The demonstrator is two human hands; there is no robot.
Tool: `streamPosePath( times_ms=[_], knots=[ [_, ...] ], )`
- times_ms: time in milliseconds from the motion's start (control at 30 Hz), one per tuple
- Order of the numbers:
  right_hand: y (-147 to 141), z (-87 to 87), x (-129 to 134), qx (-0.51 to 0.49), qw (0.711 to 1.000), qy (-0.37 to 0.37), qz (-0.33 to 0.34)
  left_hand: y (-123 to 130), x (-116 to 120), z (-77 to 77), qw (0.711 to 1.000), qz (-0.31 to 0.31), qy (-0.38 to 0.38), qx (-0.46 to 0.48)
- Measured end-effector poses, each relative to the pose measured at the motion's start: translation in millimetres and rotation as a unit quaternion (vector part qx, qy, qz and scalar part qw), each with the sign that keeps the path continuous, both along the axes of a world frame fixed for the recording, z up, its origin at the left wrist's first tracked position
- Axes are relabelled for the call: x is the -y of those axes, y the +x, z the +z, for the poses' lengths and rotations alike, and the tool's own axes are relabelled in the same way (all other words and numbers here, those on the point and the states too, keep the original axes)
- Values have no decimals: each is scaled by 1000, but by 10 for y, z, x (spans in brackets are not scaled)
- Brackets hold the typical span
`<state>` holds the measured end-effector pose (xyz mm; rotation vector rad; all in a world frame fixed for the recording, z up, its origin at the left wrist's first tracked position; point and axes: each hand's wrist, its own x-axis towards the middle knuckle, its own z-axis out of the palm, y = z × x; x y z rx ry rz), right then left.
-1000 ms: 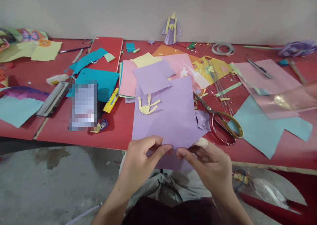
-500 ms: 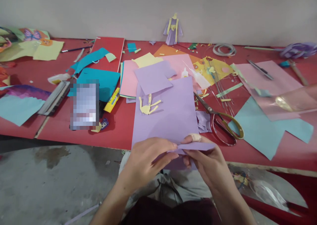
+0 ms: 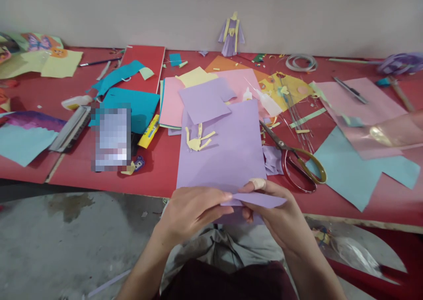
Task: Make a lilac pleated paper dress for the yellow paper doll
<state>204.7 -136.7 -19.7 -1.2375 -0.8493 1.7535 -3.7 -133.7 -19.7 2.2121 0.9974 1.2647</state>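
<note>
Between my two hands is a small folded piece of purple paper [image 3: 261,199], held over the front edge of the table. My left hand [image 3: 194,212] is closed, pinching its left end between thumb and fingers. The fingers of my right hand [image 3: 277,209] grip the right part, and one of them wears a beige bandage [image 3: 257,184]. Under the hands lies a large purple sheet [image 3: 224,163], overhanging the edge. On it rests a small yellow paper figure piece [image 3: 197,142] with thin strips. A smaller purple sheet [image 3: 205,101] overlaps the large one at the back.
Large scissors [image 3: 297,159] lie right of the purple sheet, beside purple scraps [image 3: 272,160]. A paper doll in a purple dress [image 3: 231,35] leans against the wall. To the left are a blurred-out phone [image 3: 112,137] and a yellow tube [image 3: 148,131]. Another person's hand [image 3: 393,130] is at the right.
The folded purple paper has tilted so that more of its flat face shows. Both hands stay on it, with the left slightly further left. The camera view has shifted a little.
</note>
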Motion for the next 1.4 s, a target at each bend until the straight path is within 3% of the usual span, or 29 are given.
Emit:
streamPosePath(
  times_ms=[200,533,700,900,1200,1400],
  knots=[
    [-1,32,-26,-28,998,-47,27,-93,-2,17,995,-51,81,-30],
    [-1,85,-93,-57,994,-93,29,-76,-38,166,987,-92,109,-77],
    [2,79,-86,-48,995,-85,32,-102,-61,168,987,-77,97,-103],
    [-33,64,-46,-9,1000,26,-11,-42,-77,53,994,-31,104,-26],
    [26,-6,54,52,988,142,21,109,4,118,992,81,-33,87],
    [-38,76,62,121,976,183,-12,140,43,142,987,99,-79,103]
  ],
)
